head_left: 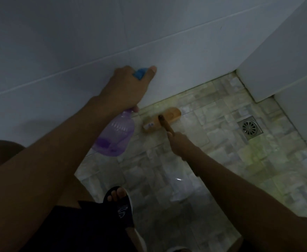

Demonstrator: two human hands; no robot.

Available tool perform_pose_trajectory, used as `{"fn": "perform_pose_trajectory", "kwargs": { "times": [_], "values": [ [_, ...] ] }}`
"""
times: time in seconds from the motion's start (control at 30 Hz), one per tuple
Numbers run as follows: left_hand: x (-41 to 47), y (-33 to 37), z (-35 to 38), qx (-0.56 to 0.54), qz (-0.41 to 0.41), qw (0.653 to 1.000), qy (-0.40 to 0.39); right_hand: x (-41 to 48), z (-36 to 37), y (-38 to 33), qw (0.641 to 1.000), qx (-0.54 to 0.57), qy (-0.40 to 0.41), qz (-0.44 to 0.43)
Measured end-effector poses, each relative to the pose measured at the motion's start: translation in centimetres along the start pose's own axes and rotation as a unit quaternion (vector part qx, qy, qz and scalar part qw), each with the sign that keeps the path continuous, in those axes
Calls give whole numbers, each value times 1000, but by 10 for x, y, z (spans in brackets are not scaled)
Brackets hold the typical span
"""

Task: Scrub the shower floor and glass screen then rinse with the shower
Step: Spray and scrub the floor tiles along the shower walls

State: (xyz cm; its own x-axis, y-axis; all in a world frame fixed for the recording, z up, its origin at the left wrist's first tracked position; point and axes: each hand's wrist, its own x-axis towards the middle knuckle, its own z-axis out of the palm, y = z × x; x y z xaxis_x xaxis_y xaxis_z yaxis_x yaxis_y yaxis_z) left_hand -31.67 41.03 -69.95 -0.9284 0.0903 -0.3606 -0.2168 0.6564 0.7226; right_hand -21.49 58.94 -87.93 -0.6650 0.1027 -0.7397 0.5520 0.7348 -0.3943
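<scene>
My left hand (127,88) is curled round the neck of the spray bottle (115,137), thumb stretched up past its blue trigger head (140,73). The purple bottle hangs tilted below the fist, with a little liquid pooled in its low end. It sits in front of the white wall (76,42), where the wall meets the floor.

My right hand (179,142) is lower and to the right, gripping the dark handle (164,124) of the brush (167,115). The wooden brush head lies ahead of that hand, just beside the foot of the wall and just right of the bottle. In this dim light it looks to be resting on the floor (222,160), though I cannot see the bristles.

The floor is pale mottled tile with a greenish tinge along the wall edge and towards the right. A round metal drain (250,127) is set in it, well to the right of the brush, near the corner. Below my left arm, a foot in a dark slipper (120,206) stands on the tiles.
</scene>
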Motion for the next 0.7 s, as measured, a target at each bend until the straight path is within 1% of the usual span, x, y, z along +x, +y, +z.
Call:
{"fn": "perform_pose_trajectory", "kwargs": {
  "times": [0.07,0.13,0.2,0.27,0.37,0.4,0.5,0.53,0.6,0.7],
  "values": [
    [0,1,0,-10,0,1000,-6,-26,17,36,999,-49,-12,18],
    [-1,0,-2,-6,4,1000,-12,-48,22,65,998,-31,-27,46],
    [-1,-4,-5,-1,1,1000,-12,-58,13,68,998,-6,-21,66],
    [-1,-7,-8,7,-3,1000,-6,-45,0,51,998,7,-9,55],
    [-4,-7,-10,16,-3,1000,0,-4,-18,3,997,56,37,26],
    [-6,-9,-12,14,-2,1000,3,13,-14,-16,996,69,46,22],
    [-10,-4,-9,-6,4,1000,-6,38,-10,-39,993,89,63,39],
    [-10,-2,-8,-9,9,1000,-8,38,-5,-34,995,78,57,37],
    [-9,0,-6,-7,9,1000,-13,21,10,-12,999,8,36,10],
    [-5,2,-3,-12,16,1000,-23,-28,31,42,999,-42,21,-15]
  ]
}}
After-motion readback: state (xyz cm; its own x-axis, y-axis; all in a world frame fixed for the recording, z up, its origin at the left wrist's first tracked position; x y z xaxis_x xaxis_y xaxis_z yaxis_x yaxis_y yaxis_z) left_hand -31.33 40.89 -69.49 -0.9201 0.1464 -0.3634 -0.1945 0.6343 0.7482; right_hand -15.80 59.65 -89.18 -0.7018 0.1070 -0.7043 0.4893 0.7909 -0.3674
